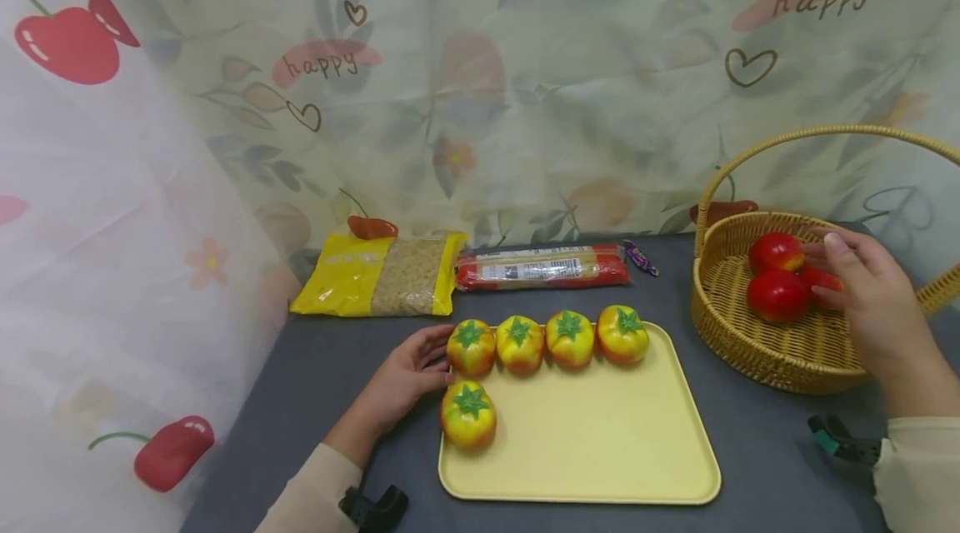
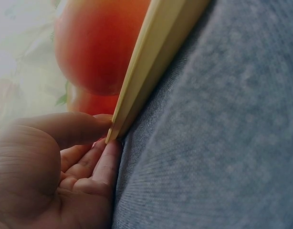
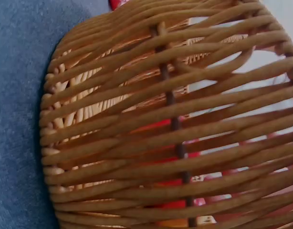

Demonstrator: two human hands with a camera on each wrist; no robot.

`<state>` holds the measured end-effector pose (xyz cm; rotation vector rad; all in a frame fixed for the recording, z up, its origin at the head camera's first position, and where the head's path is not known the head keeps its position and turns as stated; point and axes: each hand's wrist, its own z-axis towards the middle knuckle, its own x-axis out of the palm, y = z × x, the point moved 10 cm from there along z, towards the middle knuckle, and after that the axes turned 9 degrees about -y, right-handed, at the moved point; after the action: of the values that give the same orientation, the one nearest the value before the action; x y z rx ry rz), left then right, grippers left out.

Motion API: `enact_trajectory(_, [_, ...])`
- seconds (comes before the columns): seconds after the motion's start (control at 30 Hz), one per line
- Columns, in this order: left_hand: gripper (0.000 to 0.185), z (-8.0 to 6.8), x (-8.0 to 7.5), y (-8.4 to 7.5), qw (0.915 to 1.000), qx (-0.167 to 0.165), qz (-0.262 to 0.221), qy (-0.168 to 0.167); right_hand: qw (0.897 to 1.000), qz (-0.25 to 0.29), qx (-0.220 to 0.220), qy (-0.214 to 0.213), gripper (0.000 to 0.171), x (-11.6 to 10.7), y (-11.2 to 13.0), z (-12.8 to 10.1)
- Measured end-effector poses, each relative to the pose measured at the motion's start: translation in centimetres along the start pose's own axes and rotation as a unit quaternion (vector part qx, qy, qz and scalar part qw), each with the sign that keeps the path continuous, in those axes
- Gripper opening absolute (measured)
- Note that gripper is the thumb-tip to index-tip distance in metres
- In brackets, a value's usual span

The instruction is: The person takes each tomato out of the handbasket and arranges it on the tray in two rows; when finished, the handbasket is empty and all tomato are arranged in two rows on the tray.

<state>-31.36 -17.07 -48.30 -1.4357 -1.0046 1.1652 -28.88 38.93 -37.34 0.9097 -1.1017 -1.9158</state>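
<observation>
My left hand (image 1: 408, 375) is at the left edge of a pale yellow tray (image 1: 585, 441), with its thumb over the rim and fingers below, pinching it in the left wrist view. Near those fingers, several yellow-orange persimmons (image 1: 471, 416) with green caps line the tray's back and left side. Over on the right, my right hand (image 1: 873, 291) reaches into a wicker basket (image 1: 757, 350). Its fingers lie on either side of a red fruit (image 1: 820, 279), mostly hidden by the hand. Beside it are two red apples (image 1: 778, 296). The basket's weave partly screens them in the right wrist view.
Behind the tray lie a yellow bag of dry food (image 1: 382, 275), a red-and-clear long packet (image 1: 543, 268) and a small purple-wrapped sweet (image 1: 640, 258). The basket's tall handle (image 1: 817, 133) arches over its opening. A printed curtain (image 1: 525, 100) hangs behind the dark tabletop.
</observation>
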Motion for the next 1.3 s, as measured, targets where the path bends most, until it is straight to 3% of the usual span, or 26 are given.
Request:
enact_trajectory(0.13, [0.074, 0.0, 0.0, 0.0, 1.0000, 0.001, 0.001, -0.001, 1.000, -0.007, 0.015, 0.021, 0.018, 0.4, -0.6, 0.2])
enact_trajectory(0.23, [0.074, 0.0, 0.0, 0.0, 1.0000, 0.002, 0.001, 0.000, 0.997, -0.032, 0.040, 0.060, 0.021, 1.1, -1.5, 0.2])
enact_trajectory(0.37, [0.075, 0.0, 0.1, 0.1, 1.0000, -0.001, 0.001, 0.001, 0.983, -0.084, 0.093, 0.134, 0.066, 2.4, -2.8, 0.1])
enact_trajectory(0.47, [0.075, 0.0, 0.1, 0.1, 1.0000, -0.003, 0.002, 0.000, 0.969, -0.125, 0.115, 0.180, 0.086, 3.1, -3.5, -0.1])
enact_trajectory(0.63, [0.075, 0.0, 0.1, 0.0, 1.0000, -0.004, 0.003, -0.004, 0.954, -0.185, 0.103, 0.211, 0.094, 3.4, -3.9, -0.1])
enact_trajectory(0.9, [0.076, 0.0, 0.1, -0.1, 1.0000, -0.002, 0.004, -0.001, 0.931, -0.241, 0.068, 0.265, 0.087, 4.0, -4.2, -0.6])
enact_trajectory(1.0, [0.075, 0.0, 0.2, -0.2, 1.0000, -0.002, 0.003, 0.001, 0.933, -0.234, 0.064, 0.267, 0.085, 4.1, -4.0, -0.6])
enact_trajectory(1.3, [0.074, -0.1, 0.1, -0.3, 1.0000, 0.004, 0.002, 0.003, 0.953, -0.190, 0.084, 0.219, 0.096, 3.7, -3.6, -0.2])
